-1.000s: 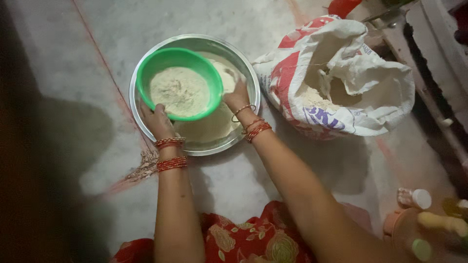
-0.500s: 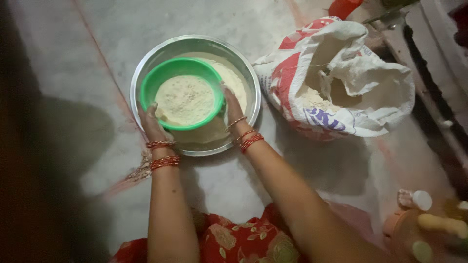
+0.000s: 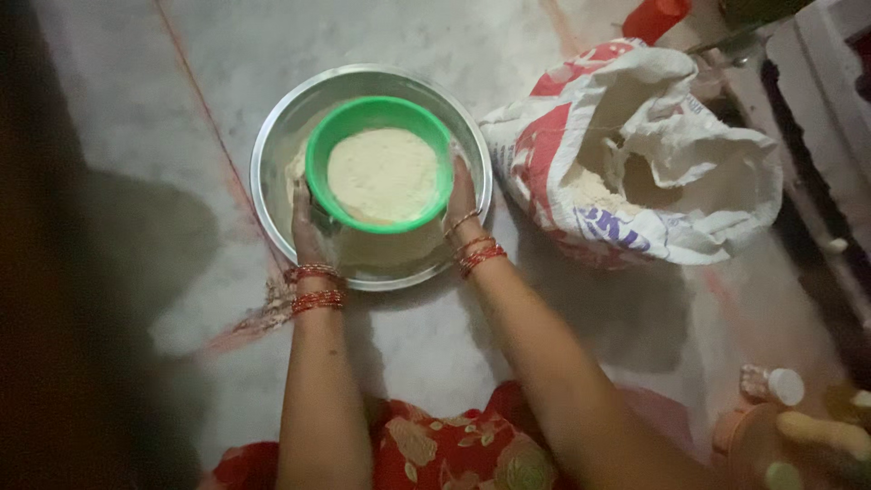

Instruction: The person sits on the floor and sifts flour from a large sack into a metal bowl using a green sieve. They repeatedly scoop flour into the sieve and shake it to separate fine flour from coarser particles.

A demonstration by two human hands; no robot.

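Note:
A round green sieve (image 3: 322,163) filled with pale flour (image 3: 383,174) is held over a wide steel bowl (image 3: 272,150) on the floor. My left hand (image 3: 307,231) grips the sieve's near-left rim. My right hand (image 3: 461,195) grips its right rim. Both wrists wear red and gold bangles. Sifted flour lies in the bowl under the sieve.
An open white and red flour sack (image 3: 635,154) lies right of the bowl, flour showing inside. Small bottles and containers (image 3: 780,390) stand at the lower right. A red object (image 3: 658,14) sits at the top. My red patterned clothing (image 3: 445,445) fills the bottom. The left side is dark.
The sieve has shifted to the right across the bowl, with both hands moving along on its rim.

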